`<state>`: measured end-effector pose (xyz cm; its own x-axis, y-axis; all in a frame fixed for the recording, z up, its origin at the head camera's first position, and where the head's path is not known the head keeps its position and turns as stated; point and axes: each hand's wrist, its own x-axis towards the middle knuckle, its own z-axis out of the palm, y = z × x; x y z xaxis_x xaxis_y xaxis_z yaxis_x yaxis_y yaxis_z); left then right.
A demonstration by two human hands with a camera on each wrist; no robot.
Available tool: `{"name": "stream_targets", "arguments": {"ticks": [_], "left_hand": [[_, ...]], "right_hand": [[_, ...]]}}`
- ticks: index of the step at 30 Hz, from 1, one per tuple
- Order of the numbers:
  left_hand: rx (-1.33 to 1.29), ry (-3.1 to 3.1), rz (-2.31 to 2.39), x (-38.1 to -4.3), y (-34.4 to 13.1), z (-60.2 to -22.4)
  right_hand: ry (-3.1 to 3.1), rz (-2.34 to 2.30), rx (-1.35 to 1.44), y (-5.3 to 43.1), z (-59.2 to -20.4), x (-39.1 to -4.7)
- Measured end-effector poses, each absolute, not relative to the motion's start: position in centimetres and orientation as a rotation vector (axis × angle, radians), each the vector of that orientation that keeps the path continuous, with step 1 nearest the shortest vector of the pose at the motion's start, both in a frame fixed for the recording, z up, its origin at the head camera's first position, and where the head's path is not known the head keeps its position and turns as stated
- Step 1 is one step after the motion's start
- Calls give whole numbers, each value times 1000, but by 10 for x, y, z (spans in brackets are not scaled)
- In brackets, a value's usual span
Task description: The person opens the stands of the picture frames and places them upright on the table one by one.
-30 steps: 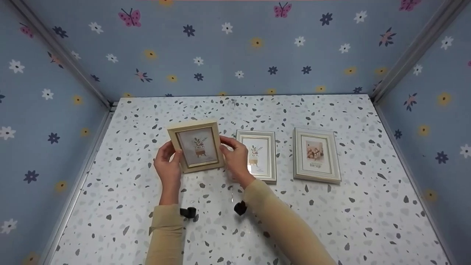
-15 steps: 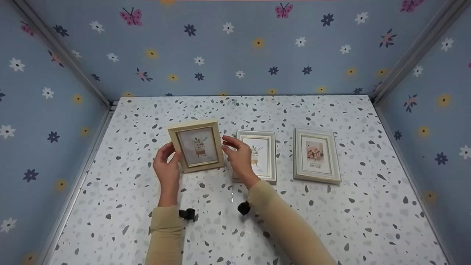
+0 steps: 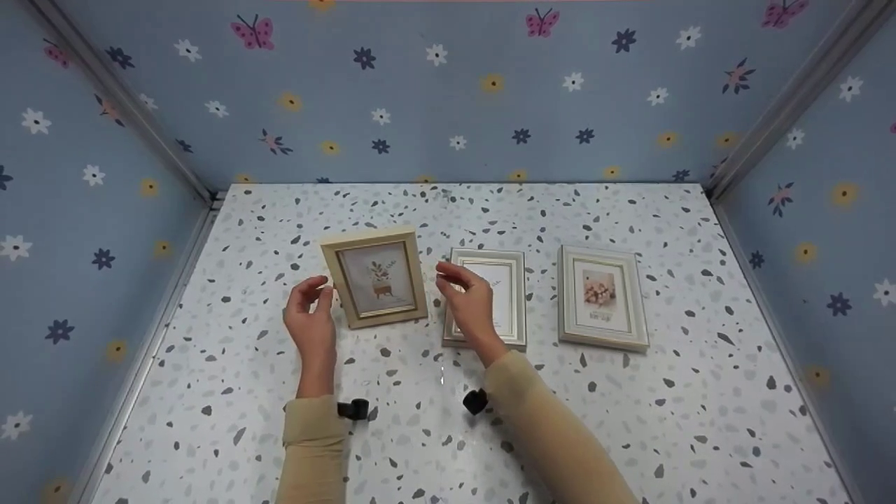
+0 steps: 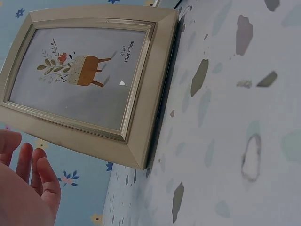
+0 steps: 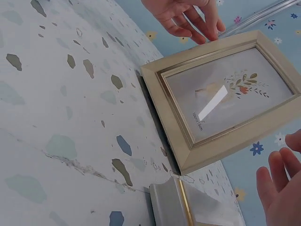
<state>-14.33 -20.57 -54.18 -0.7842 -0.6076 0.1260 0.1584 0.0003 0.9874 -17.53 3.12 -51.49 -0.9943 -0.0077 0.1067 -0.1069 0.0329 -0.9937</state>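
A gold-beige picture frame (image 3: 378, 278) with a potted-plant print stands upright on the table, leaning slightly back, in the head view. My left hand (image 3: 310, 315) is just off its left edge, fingers loosely bent and holding nothing. Off the right edge, my right hand (image 3: 470, 301) hovers over a white picture frame (image 3: 519, 301) that lies flat, covering part of its print. Both wrist views show the standing frame (image 4: 150, 84) with a gap between it and the near hand. What props it from behind is hidden.
Another white picture frame (image 3: 603, 297), with a flower photo, lies flat at the right. The speckled table (image 3: 665, 434) is bounded by blue flowered panels (image 3: 448, 91) at the back and both sides.
Both hands have let go of the gold-beige picture frame, the right first. The left hand has drawn away leftward, the right hand rightward. The frame stays standing in place.
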Motion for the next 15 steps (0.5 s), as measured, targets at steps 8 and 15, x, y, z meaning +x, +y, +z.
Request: {"name": "stream_targets", "arguments": {"ticks": [8, 15], "left_hand": [[474, -1785, -1853, -131, -194, -520], [398, -1827, -1824, -122, -188, -507]], "right_hand": [[-2164, 2116, 133, 45, -505, -164], [-2116, 2145, 73, 55, -506, -163]]}}
